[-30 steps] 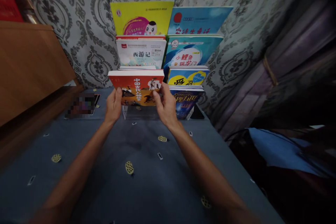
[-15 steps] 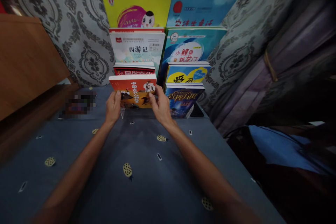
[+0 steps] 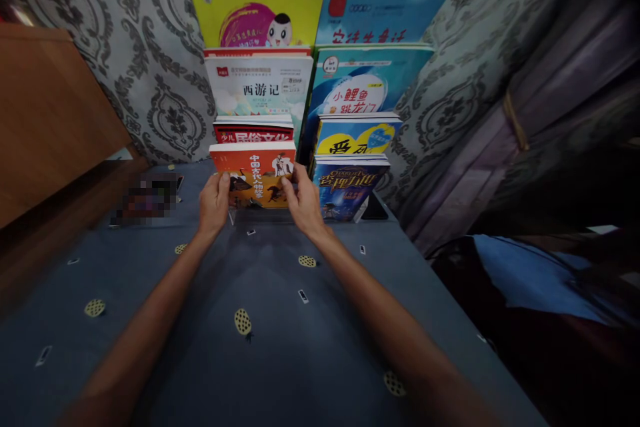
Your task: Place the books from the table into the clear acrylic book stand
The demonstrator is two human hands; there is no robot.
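- Head view: I see my left hand (image 3: 214,201) and right hand (image 3: 301,203) each with a narrow grip pinching the lower corners of the orange book (image 3: 254,175), front-left slot of the clear rack (image 3: 260,215), at 12 o'clock.
- It looks a thin, light, glossy paperback, probably floppy; holding both side edges suits it.

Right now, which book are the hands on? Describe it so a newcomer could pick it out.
Start at the tiered book rack against the patterned wall, on the blue spotted cloth. In its left column, take the front, lowest row: the red-and-orange book, gripped by the left hand and right hand. Unlike the dark blue book beside it, it shows dark horse-like figures on orange.
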